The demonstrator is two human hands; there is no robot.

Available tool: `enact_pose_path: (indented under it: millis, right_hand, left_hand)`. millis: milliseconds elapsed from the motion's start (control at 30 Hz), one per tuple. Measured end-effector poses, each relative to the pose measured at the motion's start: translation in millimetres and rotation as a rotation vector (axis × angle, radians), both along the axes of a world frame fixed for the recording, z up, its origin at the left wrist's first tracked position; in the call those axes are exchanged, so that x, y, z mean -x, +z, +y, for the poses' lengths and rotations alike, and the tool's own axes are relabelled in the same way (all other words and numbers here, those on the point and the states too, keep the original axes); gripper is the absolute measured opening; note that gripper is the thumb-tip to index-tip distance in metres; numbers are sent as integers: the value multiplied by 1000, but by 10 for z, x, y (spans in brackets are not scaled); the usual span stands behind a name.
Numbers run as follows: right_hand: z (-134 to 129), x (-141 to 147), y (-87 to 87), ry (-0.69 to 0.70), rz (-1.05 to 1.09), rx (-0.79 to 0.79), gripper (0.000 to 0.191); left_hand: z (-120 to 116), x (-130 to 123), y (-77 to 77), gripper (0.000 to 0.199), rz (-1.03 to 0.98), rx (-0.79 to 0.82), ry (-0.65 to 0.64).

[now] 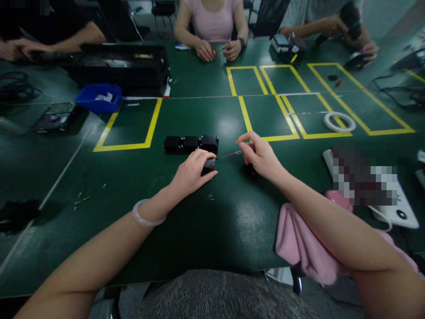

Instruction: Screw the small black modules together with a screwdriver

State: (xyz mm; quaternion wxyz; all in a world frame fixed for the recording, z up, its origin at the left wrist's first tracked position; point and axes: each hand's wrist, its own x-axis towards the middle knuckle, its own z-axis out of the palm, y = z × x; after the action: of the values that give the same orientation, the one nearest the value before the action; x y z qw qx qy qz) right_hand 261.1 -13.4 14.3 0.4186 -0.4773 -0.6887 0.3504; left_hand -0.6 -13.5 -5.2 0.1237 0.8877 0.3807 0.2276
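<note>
My left hand (191, 171) is closed around a small black block (209, 165) on the green table. In my right hand (259, 155) is a screwdriver (232, 153), held in a pinch with its thin shaft pointing left; the tip reaches the right side of the block. Most of its handle is hidden by my fingers. Just beyond my left hand, a row of black blocks (191, 142) with small shiny metal bits lies on the table. Loose screws (210, 197) lie nearer to me, below my left hand. A small dark item (249, 169) sits partly hidden under my right hand.
Several more screws (79, 199) are scattered at left. A blue bin (99, 98) stands before a long black housing (133, 71). At right are a white tape roll (339, 122), a pink cloth (299, 239) and a white power bank-like slab (403, 208). Several people work across the table.
</note>
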Motion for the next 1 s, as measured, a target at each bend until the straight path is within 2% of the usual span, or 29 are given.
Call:
enact_pose_path:
  millis: [200,433,533,833,1000]
  right_hand:
    - [13,2,-44,2,26,-64,14]
    - [19,-4,-28,5,3,1,15]
    - [14,-3,-20,9,15,-17,9]
    - [33,-4,-27,11,19,-27,11]
    - [32,-4,-24,17,7,-10,22]
  left_hand:
    - [1,-1,-12,38,-4,4,11]
    - [4,6,-8,40,2,12,7]
    - [8,4,-4,41,10,10,-1]
    - [-4,0,9,39,3,11,11]
    - [0,-1,-1,39,7,-2,6]
